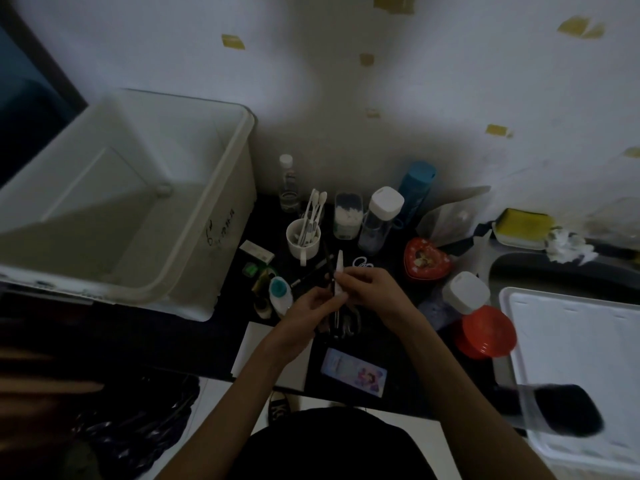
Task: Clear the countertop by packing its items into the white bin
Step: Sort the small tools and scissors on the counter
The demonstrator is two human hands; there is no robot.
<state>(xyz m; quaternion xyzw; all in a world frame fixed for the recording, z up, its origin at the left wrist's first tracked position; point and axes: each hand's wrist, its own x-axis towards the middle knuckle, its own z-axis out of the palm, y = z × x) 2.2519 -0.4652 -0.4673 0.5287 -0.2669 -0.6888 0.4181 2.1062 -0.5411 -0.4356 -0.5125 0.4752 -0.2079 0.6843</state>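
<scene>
Both hands meet just right of the bin (194,202): the left hand (311,308) and right hand (372,289) together pinch a white tube (338,271) and dark pen (329,263), in front of the mug (304,242).

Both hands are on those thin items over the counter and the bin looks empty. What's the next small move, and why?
Probably carry the thin items left and drop them into the white bin. Both the left hand and right hand already pinch them above the countertop, and the bin stands open just left with nothing visible inside.
</scene>
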